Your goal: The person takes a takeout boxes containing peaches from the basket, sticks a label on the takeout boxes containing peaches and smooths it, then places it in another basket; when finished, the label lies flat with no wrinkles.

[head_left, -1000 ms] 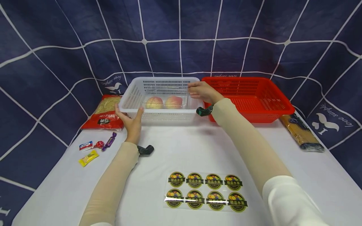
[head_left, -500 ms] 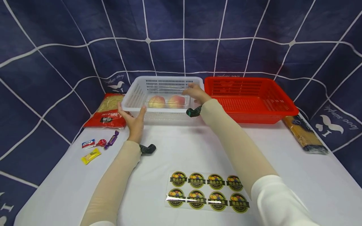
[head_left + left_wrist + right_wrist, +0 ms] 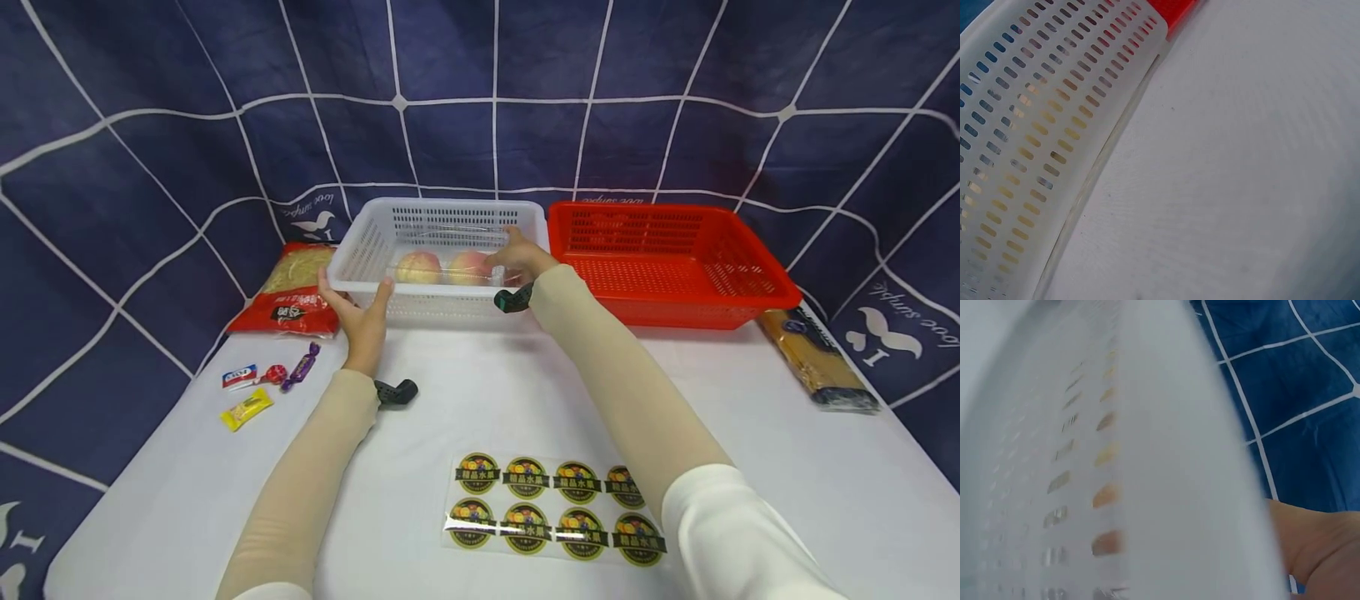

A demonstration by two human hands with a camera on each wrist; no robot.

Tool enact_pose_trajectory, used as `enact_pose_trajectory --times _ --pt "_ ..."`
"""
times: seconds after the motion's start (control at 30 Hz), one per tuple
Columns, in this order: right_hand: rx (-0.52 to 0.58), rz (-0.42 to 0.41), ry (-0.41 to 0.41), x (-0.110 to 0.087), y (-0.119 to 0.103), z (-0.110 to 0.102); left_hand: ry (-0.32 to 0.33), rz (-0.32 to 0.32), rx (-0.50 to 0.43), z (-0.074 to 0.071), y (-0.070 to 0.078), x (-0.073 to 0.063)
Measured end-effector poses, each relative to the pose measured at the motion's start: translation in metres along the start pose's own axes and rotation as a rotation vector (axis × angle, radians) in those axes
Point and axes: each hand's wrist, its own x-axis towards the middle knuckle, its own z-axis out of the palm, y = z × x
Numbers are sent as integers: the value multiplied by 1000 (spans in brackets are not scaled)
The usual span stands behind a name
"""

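Gridded curtain [image 3: 543, 137], white basket [image 3: 442, 306], right hand [image 3: 520, 252] beside peaches [image 3: 418, 268]

Navy cloth [image 3: 442, 50] hangs behind the white counter [image 3: 465, 392] and along both its sides. White lines [image 3: 555, 102] cross the fabric in large squares, bending at the folds, with a small pale diamond [image 3: 400, 102] at some crossings. Lower down, a printed white mustache [image 3: 891, 330] and the words "love simple" [image 3: 917, 298] appear upside down. Soft, fairly even light covers the counter's surface.

Two fruits [image 3: 419, 268] lie in the left basket [image 3: 442, 291], behind the stickers [image 3: 527, 521].
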Motion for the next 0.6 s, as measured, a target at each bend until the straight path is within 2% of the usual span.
enact_pose_trajectory --times 0.33,0.6 --pt "-39 -148 72 0 7 6 6 6 -6 1 -2 2" --pt "-26 -88 87 -4 5 8 -5 -5 -1 -2 -3 3"
